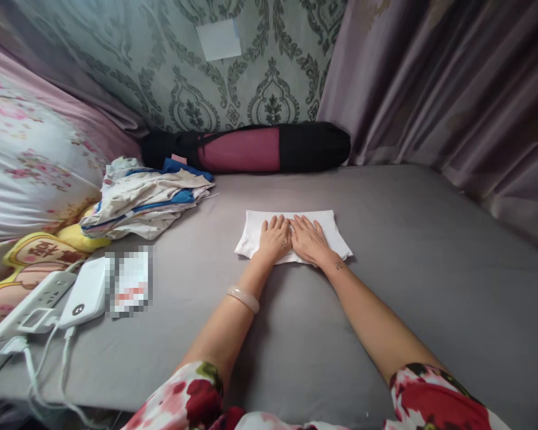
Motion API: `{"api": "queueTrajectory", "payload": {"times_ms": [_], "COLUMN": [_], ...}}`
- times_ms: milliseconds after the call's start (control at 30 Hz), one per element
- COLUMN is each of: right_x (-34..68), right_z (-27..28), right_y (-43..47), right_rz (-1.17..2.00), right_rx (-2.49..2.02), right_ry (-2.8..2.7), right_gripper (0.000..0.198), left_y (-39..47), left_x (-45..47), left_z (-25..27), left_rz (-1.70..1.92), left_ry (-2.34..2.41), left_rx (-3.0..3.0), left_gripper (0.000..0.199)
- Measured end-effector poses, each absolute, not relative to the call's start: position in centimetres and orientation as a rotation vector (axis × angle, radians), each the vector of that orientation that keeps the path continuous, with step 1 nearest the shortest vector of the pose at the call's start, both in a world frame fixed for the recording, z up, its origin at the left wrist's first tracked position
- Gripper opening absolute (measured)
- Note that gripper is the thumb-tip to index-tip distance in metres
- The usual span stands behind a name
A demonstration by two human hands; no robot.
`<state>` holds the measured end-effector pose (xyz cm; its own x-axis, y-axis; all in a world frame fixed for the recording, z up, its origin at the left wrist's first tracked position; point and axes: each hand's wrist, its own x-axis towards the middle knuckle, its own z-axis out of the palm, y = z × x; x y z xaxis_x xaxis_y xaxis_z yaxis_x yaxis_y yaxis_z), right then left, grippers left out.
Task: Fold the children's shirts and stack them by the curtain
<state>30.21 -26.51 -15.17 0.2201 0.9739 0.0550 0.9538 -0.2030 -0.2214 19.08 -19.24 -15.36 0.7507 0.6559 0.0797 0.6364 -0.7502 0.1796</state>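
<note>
Both the left hand (274, 237) and right hand (309, 239) press flat, palms down, smoothing the folded white cloth (327, 230) on the grey bed sheet (430, 269); I judge another fold is due, the heap of crumpled clothes (147, 197) lying at 10 o'clock.

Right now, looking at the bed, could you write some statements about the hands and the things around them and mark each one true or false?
1. Both hands, the left hand and the right hand, lie flat on the folded white cloth. True.
2. The hands are far apart. False: they lie side by side, nearly touching.
3. The pile of clothes is to the left of the cloth. True.
4. The rolled mat bag lies on top of the white cloth. False: it lies against the wall, behind it.
5. The bracelet is on the right wrist. False: on the left wrist.
</note>
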Motion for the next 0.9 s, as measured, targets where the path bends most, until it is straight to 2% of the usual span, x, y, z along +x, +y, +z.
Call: {"api": "queueTrajectory", "payload": {"times_ms": [367,900], "right_x": [31.5,32.8], "right_z": [-15.2,-15.8], "right_y": [-25.9,-26.6], "right_rz": [0.127,0.011], "right_rx": [-2.316,-2.551], "right_ry": [-1.759,-1.465], "right_gripper": [0.052,0.056], "left_y": [-18.1,-16.7], "left_x": [20.1,17.9], "left_z": [-15.4,-15.9], "left_rz": [0.215,0.364], "left_ry": [1.062,1.388], "left_rx": [2.802,2.688], "left_gripper": [0.05,0.052]}}
